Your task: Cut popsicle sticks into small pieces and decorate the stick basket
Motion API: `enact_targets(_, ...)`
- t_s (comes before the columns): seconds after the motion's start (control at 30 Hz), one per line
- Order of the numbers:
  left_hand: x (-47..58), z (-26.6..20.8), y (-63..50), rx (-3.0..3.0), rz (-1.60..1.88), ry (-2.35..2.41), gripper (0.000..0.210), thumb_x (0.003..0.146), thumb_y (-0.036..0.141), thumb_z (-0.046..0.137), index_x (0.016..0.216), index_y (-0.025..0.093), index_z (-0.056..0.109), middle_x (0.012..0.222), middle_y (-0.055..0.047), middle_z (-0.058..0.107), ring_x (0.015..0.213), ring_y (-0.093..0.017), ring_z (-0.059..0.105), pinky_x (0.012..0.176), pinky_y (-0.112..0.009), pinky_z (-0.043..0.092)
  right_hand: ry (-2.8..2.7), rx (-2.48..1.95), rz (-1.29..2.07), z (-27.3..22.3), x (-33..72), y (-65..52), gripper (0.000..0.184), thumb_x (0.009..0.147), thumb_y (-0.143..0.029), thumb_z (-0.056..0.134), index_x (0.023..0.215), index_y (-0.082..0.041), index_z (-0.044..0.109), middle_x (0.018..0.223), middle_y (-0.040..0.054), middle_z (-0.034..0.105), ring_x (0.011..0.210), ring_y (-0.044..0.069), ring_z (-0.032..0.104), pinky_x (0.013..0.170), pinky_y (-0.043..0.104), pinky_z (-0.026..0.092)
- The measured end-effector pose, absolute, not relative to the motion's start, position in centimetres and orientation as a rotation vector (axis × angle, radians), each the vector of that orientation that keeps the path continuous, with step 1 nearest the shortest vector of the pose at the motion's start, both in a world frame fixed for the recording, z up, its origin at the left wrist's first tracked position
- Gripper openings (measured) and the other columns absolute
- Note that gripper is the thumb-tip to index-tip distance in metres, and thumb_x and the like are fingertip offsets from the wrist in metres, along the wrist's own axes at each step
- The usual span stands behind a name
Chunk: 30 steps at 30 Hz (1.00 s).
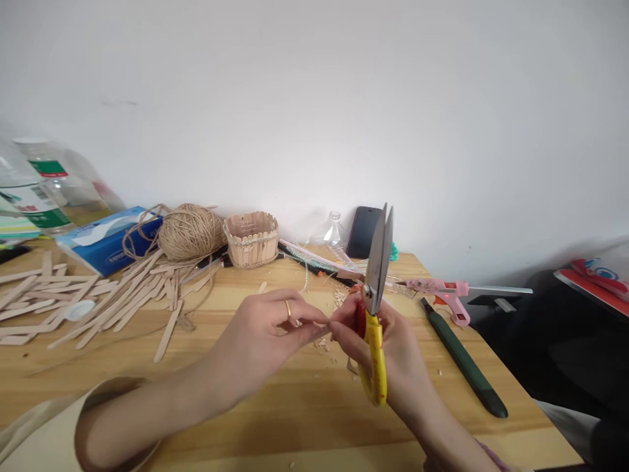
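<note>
Scissors (377, 282) with yellow and red handles hang from my right hand (393, 334), blades pointing up and slightly parted. The fingertips of that hand also meet those of my left hand (280, 324) in front of me. My left thumb and fingers are pinched together, and what lies between them, if anything, is too small to make out. A gold ring sits on a left finger. Below and behind the fingertips, small wood scraps (322, 343) lie on the wooden table (295, 419).
Wooden craft sticks (142, 298), a twine ball (190, 231) and a blue tissue pack (105, 242) occupy the left. Behind my hands stand a small stick basket (253, 252) and a phone (363, 233). A pink glue gun (455, 295) and dark green cutter (464, 360) lie right.
</note>
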<state>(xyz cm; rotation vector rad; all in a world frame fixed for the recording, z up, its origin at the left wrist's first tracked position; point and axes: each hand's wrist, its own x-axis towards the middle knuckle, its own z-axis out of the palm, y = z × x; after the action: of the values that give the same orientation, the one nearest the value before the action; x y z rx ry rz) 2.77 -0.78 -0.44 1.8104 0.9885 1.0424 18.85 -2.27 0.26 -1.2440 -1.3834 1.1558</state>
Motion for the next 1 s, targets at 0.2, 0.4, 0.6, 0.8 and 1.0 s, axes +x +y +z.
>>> enact_targets(0.2,2.9,-0.8,-1.0,1.891,1.158,0.965,0.011,0.079,0.023,0.061,0.081,0.023,0.072,0.071,-0.002,0.066,0.065,-0.015,0.06,0.061,-0.024,0.046,-1.289,-1.184,1.094,-0.2,18.6,-2.2,0.024,0.065,-0.03,0.07,0.069,-0.021,0.048,0.063,-0.002,0.058,0.057,0.014,0.052,0.053,0.027,0.044)
enact_targets(0.4,2.9,-0.7,-0.8,1.629,1.13,1.11,0.004,0.072,0.023,0.067,0.071,0.019,0.07,0.064,0.0,0.063,0.06,-0.013,0.058,0.055,-0.021,0.046,-1.298,-1.175,1.033,-0.2,18.6,-2.2,0.017,0.07,-0.029,0.066,0.072,-0.02,0.051,0.07,-0.0005,0.06,0.064,0.015,0.057,0.056,0.027,0.045)
enact_targets(0.6,3.0,-0.9,-0.4,1.527,1.255,1.031,0.013,0.068,0.014,0.066,0.077,0.02,0.073,0.069,0.0,0.067,0.063,-0.012,0.06,0.058,-0.02,0.049,-1.331,-1.267,1.02,-0.5,18.8,-2.1,0.019,0.067,-0.031,0.067,0.068,-0.019,0.052,0.064,-0.001,0.057,0.058,0.014,0.053,0.052,0.026,0.044)
enact_targets(0.8,3.0,-0.4,-0.3,1.308,1.205,1.104,0.005,0.065,0.019,0.069,0.064,0.017,0.065,0.057,0.003,0.064,0.055,-0.01,0.057,0.052,-0.019,0.047,-1.378,-1.235,1.238,-2.5,19.2,-2.9,0.03,0.07,-0.046,0.063,0.069,-0.02,0.049,0.053,-0.0059,0.039,0.048,0.01,0.035,0.045,0.023,0.031)
enact_targets(1.0,2.8,0.1,-0.5,1.185,1.176,1.031,0.008,0.07,0.019,0.066,0.077,0.017,0.066,0.056,0.005,0.062,0.053,-0.008,0.055,0.057,-0.019,0.047,-1.489,-1.101,1.412,-5.6,19.4,-3.5,0.048,0.07,-0.065,0.056,0.084,-0.02,0.052,0.068,-0.0021,0.039,0.058,0.013,0.034,0.049,0.023,0.031)
